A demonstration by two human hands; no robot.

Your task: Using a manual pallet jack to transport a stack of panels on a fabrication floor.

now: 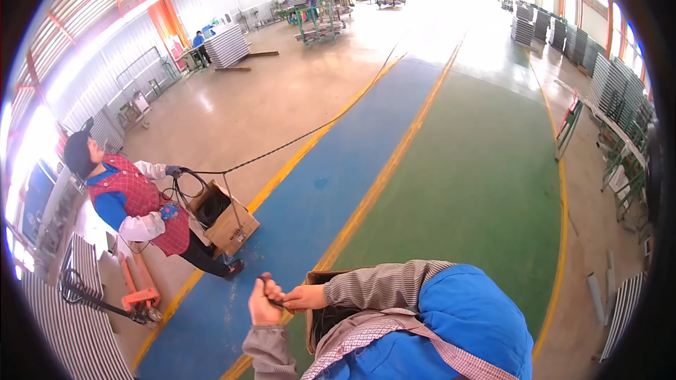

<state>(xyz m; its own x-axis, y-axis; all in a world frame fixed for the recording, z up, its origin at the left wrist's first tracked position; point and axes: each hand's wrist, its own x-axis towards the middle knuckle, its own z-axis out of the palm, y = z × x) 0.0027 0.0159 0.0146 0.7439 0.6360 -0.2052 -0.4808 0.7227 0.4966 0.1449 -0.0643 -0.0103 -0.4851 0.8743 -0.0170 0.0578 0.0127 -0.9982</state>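
My left hand (265, 302) is closed in a fist around a thin black cord (277, 302), a bit of which pokes out above the fingers. Beside it my right hand (307, 298) is pinched on the same cord, its fingers against the left hand. Under my right forearm shows part of a cardboard box (310, 331) with black, coiled material (325, 319) inside. My sleeve and body hide most of this box.
To the left, a person in a red checked vest (149, 193) grips a dark line (282, 142) stretching far across the floor. An open box (235, 231) with black coils stands by them. An orange pallet jack (139, 288) and metal stacks (63, 324) lie nearer.
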